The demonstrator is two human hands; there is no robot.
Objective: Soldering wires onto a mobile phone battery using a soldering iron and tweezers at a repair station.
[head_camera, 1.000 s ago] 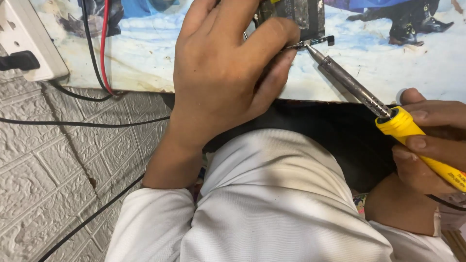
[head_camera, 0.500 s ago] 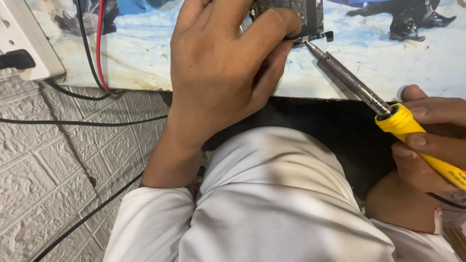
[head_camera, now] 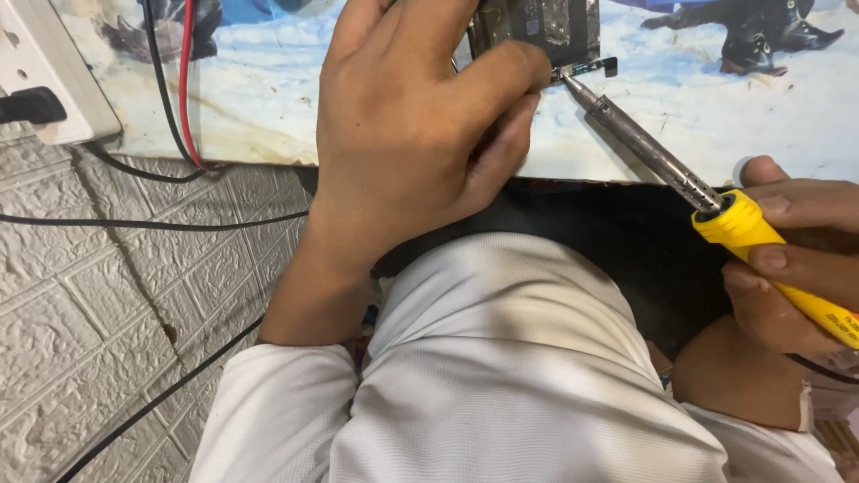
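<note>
My left hand (head_camera: 407, 134) presses down on a small dark circuit board (head_camera: 537, 27) at the top of the view, thumb and fingertips pinching its lower edge. My right hand (head_camera: 787, 268) at the right edge grips the yellow handle of a soldering iron (head_camera: 662, 161). The iron's metal shaft runs up and left, and its tip touches a small black tab at the board's lower right corner. Most of the board is hidden under my left hand.
The board lies on a work mat (head_camera: 250, 116) printed with a snowy picture. A white power strip (head_camera: 45, 72) with a black plug sits at top left. Red and black wires (head_camera: 183, 80) and black cables cross the brick-patterned surface (head_camera: 89, 313). My white-clothed knee fills the lower middle.
The soldering iron tip has shifted slightly down and left along the board's corner tab. My left hand keeps its hold on the board.
</note>
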